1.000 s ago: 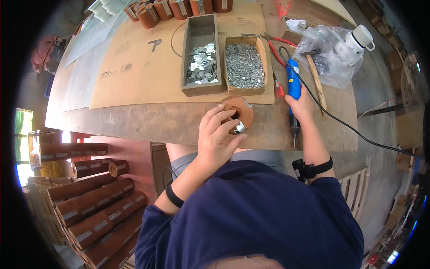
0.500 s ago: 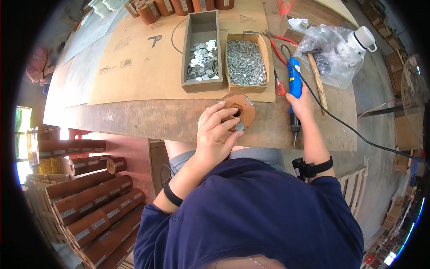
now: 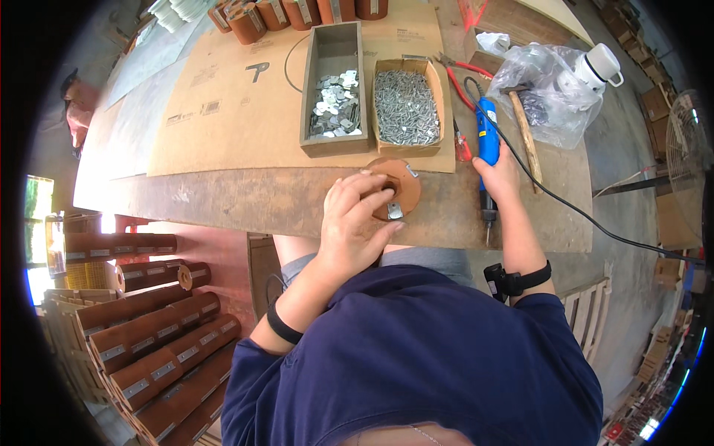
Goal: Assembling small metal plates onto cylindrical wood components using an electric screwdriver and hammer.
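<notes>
The left hand (image 3: 343, 230) holds the brown round block (image 3: 410, 190) from its left, fingers bent over toward its middle and thumb spread apart at its near edge. The left forearm (image 3: 303, 296) slants up from nearer and left of the block. Well to the block's right, the right hand (image 3: 501, 175) is curled tight, thumb toward the block, its right forearm (image 3: 523, 239) steep and leaning slightly blockward.

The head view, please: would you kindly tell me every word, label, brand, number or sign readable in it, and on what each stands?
Flat brown cardboard sheet: one large dark printed character, readable but not copied here.
Same sheet: a barcode and smaller print lines, too small and blurred to read.
Blue-and-black cylindrical power screwdriver in the right hand: small pale markings, too small to read.
</notes>
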`<state>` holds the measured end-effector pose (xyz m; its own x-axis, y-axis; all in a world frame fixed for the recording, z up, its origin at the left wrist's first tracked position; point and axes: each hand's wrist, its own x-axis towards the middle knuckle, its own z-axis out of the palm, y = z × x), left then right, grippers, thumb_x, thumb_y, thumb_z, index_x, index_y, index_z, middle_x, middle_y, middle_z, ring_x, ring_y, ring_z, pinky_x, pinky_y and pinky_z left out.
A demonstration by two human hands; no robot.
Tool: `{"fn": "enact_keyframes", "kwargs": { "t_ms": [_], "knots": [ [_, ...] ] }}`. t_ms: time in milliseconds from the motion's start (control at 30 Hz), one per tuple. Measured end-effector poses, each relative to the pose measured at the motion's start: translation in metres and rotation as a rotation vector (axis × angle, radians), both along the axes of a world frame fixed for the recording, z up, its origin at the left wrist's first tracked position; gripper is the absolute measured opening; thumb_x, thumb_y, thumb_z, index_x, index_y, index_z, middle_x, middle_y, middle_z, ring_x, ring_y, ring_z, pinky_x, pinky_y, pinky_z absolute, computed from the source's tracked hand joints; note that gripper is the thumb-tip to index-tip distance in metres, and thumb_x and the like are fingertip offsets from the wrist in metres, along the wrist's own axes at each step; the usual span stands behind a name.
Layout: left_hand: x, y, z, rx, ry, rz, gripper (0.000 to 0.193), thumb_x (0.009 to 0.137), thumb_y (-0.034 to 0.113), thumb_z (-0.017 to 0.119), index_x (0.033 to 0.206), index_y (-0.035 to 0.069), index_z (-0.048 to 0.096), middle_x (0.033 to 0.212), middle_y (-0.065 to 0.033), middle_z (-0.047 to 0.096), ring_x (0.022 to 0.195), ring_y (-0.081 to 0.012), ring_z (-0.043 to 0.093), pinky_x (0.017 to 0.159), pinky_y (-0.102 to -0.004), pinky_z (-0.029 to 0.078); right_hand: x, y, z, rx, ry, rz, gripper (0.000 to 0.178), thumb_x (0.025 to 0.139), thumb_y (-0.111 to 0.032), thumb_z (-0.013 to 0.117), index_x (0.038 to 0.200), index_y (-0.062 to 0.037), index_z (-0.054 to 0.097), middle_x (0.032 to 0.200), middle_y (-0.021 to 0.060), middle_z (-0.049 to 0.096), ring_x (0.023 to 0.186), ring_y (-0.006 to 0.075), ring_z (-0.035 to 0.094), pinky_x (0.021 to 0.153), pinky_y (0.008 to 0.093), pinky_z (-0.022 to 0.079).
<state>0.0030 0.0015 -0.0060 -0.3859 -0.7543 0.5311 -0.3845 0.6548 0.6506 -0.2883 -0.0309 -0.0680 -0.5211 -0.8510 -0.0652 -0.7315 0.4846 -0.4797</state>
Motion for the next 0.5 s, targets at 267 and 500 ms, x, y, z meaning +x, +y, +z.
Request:
{"fn": "enact_keyframes", "kwargs": {
  "t_ms": [267,500],
  "knots": [
    [-0.031,-0.095,0.049,-0.011,-0.272,-0.135,0.038,0.071,0.018,0.067,0.105,0.004,0.056,0.102,-0.0151,0.057,0.097,-0.0311,0.054,0.084,-0.0381,0.042,-0.01,-0.003,-0.002,-0.071,-0.012,0.013,0.077,0.065,-0.034,0.065,0.13,-0.0083,0.033,0.118,0.0196,0.051,0.107,0.034,0.05,0.088,0.043,0.041],
    [-0.069,-0.156,-0.002,0.194,-1.043,-0.016,0.028,0.069,0.02,0.062,0.094,0.009,0.065,0.089,-0.0119,0.065,0.086,-0.0293,0.062,0.075,-0.0471,0.045,-0.001,-0.014,-0.02,-0.348,-0.351,0.166,0.07,0.061,-0.034,0.07,0.118,-0.0011,0.048,0.107,0.0166,0.057,0.097,0.0278,0.056,0.085,0.037,0.043]
  ]
}}
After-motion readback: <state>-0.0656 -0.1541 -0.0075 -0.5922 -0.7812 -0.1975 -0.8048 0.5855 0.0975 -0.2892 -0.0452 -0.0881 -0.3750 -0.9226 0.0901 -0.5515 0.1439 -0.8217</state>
